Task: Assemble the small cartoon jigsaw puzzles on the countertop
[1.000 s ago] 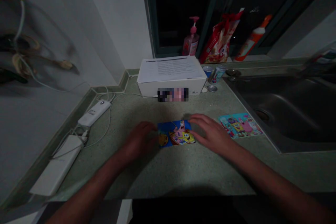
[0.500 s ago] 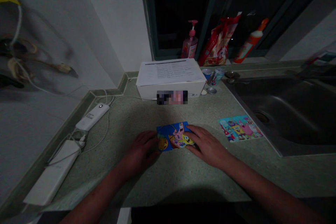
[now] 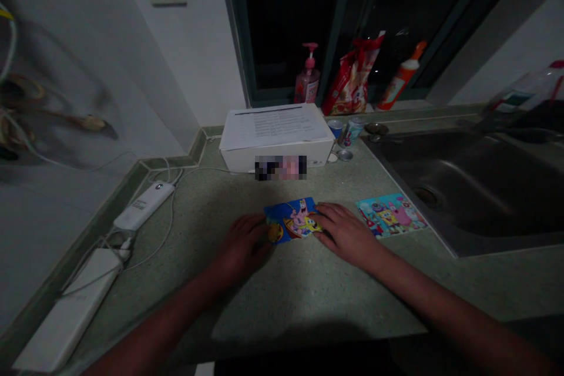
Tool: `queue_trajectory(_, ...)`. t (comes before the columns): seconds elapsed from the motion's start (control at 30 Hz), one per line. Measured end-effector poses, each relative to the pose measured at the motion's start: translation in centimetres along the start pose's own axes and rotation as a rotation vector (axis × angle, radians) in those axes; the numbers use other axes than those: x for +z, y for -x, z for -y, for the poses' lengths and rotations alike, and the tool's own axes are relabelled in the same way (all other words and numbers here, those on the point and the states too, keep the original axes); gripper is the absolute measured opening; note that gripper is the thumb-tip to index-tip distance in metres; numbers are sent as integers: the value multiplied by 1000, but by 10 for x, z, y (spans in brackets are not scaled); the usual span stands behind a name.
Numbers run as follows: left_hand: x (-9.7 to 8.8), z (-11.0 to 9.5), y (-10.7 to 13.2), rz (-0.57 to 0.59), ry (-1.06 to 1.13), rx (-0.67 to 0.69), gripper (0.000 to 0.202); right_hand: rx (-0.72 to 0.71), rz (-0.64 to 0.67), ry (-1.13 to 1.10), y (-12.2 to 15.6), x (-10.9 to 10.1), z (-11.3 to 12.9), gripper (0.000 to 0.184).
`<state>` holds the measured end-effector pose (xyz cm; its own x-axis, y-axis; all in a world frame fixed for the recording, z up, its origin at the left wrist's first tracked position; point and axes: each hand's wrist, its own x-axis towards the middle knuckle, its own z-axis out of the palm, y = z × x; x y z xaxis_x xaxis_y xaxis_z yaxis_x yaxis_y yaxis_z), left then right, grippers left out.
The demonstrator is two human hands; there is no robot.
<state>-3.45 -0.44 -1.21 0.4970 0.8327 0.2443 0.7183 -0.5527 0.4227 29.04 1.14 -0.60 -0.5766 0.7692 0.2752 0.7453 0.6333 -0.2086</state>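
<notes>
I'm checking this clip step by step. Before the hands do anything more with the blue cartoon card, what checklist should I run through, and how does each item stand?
1. Blue cartoon card lies face up on the counter: ok.
2. Right hand rests open, fingertips on the card's right edge: ok.
3. Left hand meets the card's left edge: ok. Whether it pinches the card: cannot tell.
4. Second cartoon card lies apart to the right, on the counter beside the sink: ok.
5. White box behind stands apart from the blue card: ok.
</notes>
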Motion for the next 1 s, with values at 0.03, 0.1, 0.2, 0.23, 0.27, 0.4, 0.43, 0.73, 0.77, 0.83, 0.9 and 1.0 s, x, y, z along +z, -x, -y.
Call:
queue_trajectory(0.03,1,0,-4,-5,1,3,33,3,0,16,0,-1,-3,37)
queue_trajectory(0.1,4,-1,-11,-11,2,9,34,10,1,47,0,-1,-7,37)
queue_trajectory(0.2,8,-4,-22,-10,-11,16,32,23,-6,87,1,-1,-14,36)
queue_trajectory(0.23,9,-5,-26,-10,-18,18,32,28,-11,96,1,-1,-17,36)
queue_trajectory(0.27,11,-6,-29,-8,-25,19,31,34,-17,103,1,-1,-19,36)
queue_trajectory(0.4,19,-10,-45,0,-53,3,34,64,-41,111,0,-3,-27,32)
queue_trajectory(0.43,21,-11,-48,3,-59,-2,35,76,-50,105,0,-4,-28,31)
queue_trajectory(0.73,26,-5,-55,-38,-27,-46,32,173,-139,79,7,3,-27,25)
queue_trajectory(0.77,25,-4,-54,-42,-20,-42,32,180,-145,64,8,3,-27,25)
queue_trajectory(0.83,24,-4,-52,-44,-13,-29,34,202,-160,25,9,2,-28,25)
queue_trajectory(0.9,24,-5,-52,-35,-8,-26,36,222,-174,-7,9,1,-29,26)
queue_trajectory(1.0,24,-6,-53,-21,-7,-40,34,228,-197,-36,10,1,-29,28)
